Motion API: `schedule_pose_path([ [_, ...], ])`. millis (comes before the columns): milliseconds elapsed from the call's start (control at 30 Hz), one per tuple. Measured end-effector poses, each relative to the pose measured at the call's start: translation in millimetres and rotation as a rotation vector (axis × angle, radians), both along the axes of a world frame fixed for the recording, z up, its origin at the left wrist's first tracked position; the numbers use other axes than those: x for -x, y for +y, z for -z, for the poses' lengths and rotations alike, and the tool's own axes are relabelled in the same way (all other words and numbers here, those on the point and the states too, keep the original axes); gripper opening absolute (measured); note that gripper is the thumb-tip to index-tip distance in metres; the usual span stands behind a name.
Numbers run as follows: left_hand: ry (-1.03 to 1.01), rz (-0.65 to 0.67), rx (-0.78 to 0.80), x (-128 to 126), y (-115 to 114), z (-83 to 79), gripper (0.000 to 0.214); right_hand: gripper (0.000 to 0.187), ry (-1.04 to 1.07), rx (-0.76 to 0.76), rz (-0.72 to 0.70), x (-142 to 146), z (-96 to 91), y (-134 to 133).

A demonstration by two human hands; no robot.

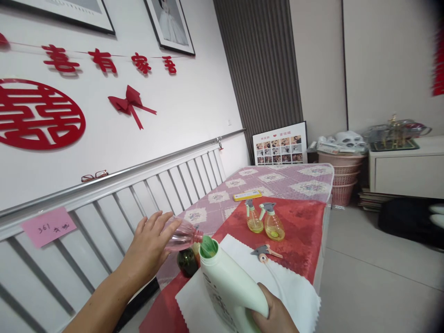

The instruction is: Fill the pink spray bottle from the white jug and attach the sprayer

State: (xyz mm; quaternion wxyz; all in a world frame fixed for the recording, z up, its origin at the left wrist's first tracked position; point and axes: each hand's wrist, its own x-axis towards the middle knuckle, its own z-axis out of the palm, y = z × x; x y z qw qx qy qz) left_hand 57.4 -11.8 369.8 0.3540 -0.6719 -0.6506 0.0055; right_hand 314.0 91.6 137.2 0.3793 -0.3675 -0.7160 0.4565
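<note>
My left hand is wrapped around a clear pink plastic bottle, held tipped on its side with its neck pointing right. My right hand grips the base of a large white jug with a green open mouth, tilted up toward the pink bottle's neck. The two openings almost meet above a dark green bottle standing on the table. A white cloth lies under the jug, and a loose grey spray head with tube rests on it.
Two yellow-filled spray bottles stand on the red cloth further back, with a yellow flat box beyond. A white slatted headboard runs along the left. Pink baskets and a white cabinet stand at the back right.
</note>
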Motion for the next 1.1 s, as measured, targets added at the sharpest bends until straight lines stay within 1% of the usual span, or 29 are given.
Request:
schedule_pose_path([
  [333, 0.008, 0.000, -0.006, -0.2, -0.4, -0.4, 0.060, 0.014, -0.003, -0.012, 0.004, -0.4, -2.0, 0.1],
  [767, 0.011, 0.008, -0.016, -4.4, -1.1, -1.5, 0.061, 0.012, 0.018, 0.019, 0.011, -1.8, -6.5, -3.1],
  [1100, 0.016, 0.000, 0.001, -1.6, -0.2, -2.7, 0.061, 0.014, -0.001, 0.012, -0.004, -1.1, -4.7, -1.8],
])
